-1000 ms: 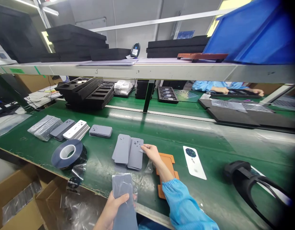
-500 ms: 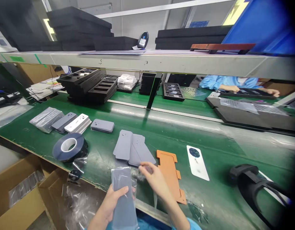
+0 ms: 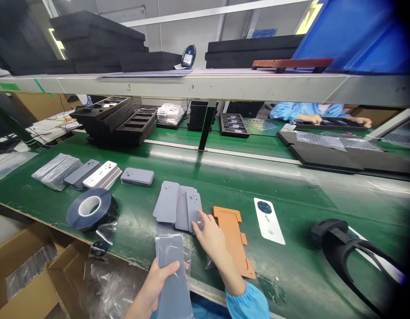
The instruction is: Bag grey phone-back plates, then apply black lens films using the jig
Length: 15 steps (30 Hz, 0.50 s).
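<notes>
Head view: your left hand (image 3: 160,280) clasps a filmed grey sheet (image 3: 174,294), your half-curled right hand (image 3: 209,237), grip unclear, meets a phone-back panel (image 3: 193,201) on the bench (image 3: 221,177), where stacked panels (image 3: 168,204) seem left, none clearly finished.

On the bench (image 3: 138,212), overlapping panels (image 3: 168,201) are laid between a tape roll (image 3: 105,212) on the left and a plate (image 3: 231,239) on the right; a lone panel (image 3: 269,226) is placed farther right. Trays (image 3: 125,126) are stacked behind, below a shelf (image 3: 191,86) bearing a scanner (image 3: 188,55).
</notes>
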{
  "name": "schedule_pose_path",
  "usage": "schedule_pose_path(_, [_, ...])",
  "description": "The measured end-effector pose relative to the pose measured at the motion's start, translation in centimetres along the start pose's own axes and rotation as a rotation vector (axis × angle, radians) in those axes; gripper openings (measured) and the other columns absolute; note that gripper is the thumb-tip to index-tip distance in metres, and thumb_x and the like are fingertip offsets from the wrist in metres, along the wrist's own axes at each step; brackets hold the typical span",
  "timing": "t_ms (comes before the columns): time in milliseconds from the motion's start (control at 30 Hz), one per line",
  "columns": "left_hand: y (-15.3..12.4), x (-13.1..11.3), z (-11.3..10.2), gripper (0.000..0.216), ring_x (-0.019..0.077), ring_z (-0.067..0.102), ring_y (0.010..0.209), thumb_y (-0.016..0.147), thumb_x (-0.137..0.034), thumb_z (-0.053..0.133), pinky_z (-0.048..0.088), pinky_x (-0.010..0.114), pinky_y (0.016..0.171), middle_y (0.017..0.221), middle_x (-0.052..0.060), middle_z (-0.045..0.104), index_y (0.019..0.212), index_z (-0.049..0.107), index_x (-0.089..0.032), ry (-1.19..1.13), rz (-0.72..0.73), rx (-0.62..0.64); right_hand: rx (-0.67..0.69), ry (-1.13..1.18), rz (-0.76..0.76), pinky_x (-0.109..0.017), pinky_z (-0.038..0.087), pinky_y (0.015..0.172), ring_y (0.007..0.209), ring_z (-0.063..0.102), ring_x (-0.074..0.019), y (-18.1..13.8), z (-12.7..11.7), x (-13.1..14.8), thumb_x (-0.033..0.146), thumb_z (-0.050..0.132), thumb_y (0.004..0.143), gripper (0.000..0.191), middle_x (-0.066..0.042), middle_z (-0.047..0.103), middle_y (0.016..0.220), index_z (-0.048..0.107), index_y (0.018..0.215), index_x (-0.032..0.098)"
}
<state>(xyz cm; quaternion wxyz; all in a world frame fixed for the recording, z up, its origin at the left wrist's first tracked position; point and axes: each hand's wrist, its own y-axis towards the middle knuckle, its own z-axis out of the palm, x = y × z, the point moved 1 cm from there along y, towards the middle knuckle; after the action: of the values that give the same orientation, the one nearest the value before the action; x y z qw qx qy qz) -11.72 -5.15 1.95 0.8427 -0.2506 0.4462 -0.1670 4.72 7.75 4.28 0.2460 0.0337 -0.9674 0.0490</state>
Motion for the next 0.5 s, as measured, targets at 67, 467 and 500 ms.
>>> schedule_pose_path(67, [-0.1, 0.1, -0.1, 0.048, 0.0227, 0.068, 0.069, 0.061, -0.043, 0.092, 0.056, 0.035, 0.061, 0.093, 0.016, 0.076, 0.092, 0.072, -0.011, -0.002, 0.004, -0.010, 0.005, -0.011, -0.001, -0.032, 0.048, 0.073, 0.094, 0.070, -0.0246, 0.3, 0.2, 0.6, 0.042, 0.047, 0.101, 0.046, -0.011, 0.059, 0.120, 0.052, 0.144, 0.025])
schedule_pose_path(467, [-0.1, 0.1, 0.0, 0.050, 0.0232, 0.069, 0.069, 0.060, -0.046, 0.092, 0.055, 0.034, 0.063, 0.091, 0.014, 0.077, 0.091, 0.074, -0.011, 0.017, -0.018, -0.016, -0.005, -0.119, 0.099, -0.042, 0.052, 0.081, 0.101, 0.071, -0.0336, 1.6, 0.1, 2.3, 0.054, 0.055, 0.095, 0.071, -0.023, 0.035, 0.157, 0.035, 0.156, 0.022])
schedule_pose_path(500, [-0.1, 0.1, 0.1, 0.051, 0.0231, 0.069, 0.068, 0.060, -0.047, 0.092, 0.055, 0.034, 0.063, 0.088, 0.015, 0.077, 0.091, 0.074, -0.011, 0.027, -0.018, -0.003, -0.019, -0.122, 0.092, -0.041, 0.052, 0.082, 0.104, 0.071, -0.0332, 1.8, 0.3, 2.4, 0.053, 0.055, 0.095, 0.070, -0.021, 0.039, 0.155, 0.036, 0.155, 0.022])
